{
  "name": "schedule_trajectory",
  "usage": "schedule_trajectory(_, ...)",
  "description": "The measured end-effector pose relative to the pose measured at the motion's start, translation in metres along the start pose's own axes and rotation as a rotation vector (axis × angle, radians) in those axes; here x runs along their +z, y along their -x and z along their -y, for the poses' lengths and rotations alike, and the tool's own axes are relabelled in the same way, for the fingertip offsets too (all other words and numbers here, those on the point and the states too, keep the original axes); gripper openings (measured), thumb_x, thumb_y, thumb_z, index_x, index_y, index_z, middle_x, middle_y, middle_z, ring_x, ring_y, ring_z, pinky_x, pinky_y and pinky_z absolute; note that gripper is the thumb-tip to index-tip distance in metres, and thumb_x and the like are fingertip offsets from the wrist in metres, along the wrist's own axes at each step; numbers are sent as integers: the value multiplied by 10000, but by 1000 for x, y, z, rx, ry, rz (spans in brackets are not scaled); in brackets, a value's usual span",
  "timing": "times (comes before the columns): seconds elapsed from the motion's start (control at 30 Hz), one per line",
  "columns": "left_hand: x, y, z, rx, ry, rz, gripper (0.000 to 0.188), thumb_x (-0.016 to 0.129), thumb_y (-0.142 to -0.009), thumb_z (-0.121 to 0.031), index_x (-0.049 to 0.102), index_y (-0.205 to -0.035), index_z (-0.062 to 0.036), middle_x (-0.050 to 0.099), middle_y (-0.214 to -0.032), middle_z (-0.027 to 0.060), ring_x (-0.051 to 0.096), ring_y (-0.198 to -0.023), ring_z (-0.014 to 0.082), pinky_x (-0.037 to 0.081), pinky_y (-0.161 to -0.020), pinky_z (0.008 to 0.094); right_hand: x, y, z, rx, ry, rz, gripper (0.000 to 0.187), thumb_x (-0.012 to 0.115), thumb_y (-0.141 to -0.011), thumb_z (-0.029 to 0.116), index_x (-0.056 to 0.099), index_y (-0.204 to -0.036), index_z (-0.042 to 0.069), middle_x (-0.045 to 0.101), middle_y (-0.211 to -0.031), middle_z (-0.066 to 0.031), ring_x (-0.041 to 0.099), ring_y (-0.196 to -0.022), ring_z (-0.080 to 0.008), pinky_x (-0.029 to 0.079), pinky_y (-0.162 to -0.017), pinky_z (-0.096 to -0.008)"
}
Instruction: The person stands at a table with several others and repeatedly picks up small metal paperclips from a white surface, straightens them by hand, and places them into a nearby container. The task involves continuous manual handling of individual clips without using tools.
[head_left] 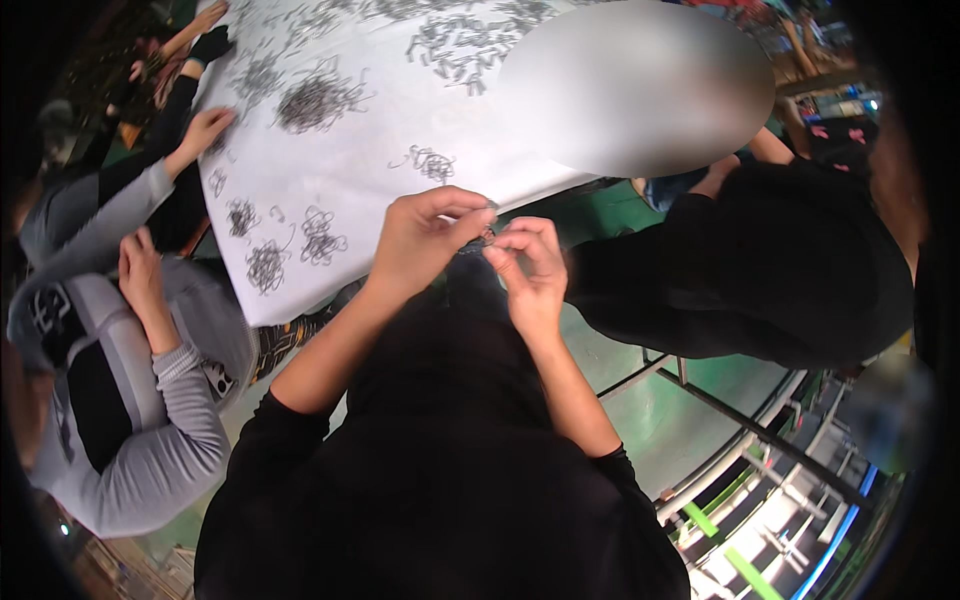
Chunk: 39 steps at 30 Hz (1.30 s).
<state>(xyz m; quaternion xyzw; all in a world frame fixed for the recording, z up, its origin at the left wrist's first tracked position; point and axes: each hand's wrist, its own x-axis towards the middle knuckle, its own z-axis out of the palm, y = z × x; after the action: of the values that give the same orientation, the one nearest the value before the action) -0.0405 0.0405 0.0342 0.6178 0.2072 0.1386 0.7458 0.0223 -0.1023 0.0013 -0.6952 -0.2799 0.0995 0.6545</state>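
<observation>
My left hand and my right hand meet in front of my chest, just off the near edge of the table. Between their fingertips is a small tangle of thin dark wire-like pieces. Thumb and fingers of each hand are pinched on it, and the fingers partly hide it. Just beyond my hands, a loose pile of similar dark curved pieces lies on the white-covered table.
More dark piles sit on the left, including a large one; short pieces are scattered at the back. On my left, a person in a grey sleeve sits close. Someone in black is on my right. A blurred oval covers the back right.
</observation>
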Motion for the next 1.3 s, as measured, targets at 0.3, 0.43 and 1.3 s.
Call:
schedule_trajectory(0.3, -11, 24, 4, 168, -242, -105, 117, 699, -810, -77, 718, -925, -64, 695, -949, 41, 601, -849, 103, 478, -732, 270, 14, -2, -3, -69, 108, 11, 88, 724, -771, 35, 654, -823, 33, 535, -921, -65, 548, -846, -175, 459, -764, -298)
schedule_trajectory(0.43, -19, 23, 11, 363, -331, -175, 114, 707, -792, -66, 722, -905, -69, 657, -1038, 66, 590, -948, 173, 487, -772, 296, 9, -13, -8, -93, 179, 197, 110, 725, -764, 25, 652, -845, 37, 548, -952, -80, 550, -894, -198, 455, -792, -314)
schedule_trajectory(1.3, -27, 28, 20, 285, -362, -418, 169, 742, -740, -72, 693, -900, -98, 631, -938, 11, 574, -845, 211, 506, -738, 312, 246, -255, -87, -234, 259, 923, 233, 573, -785, -112, 602, -975, 21, 620, -979, -53, 583, -921, -126, 483, -794, -253)
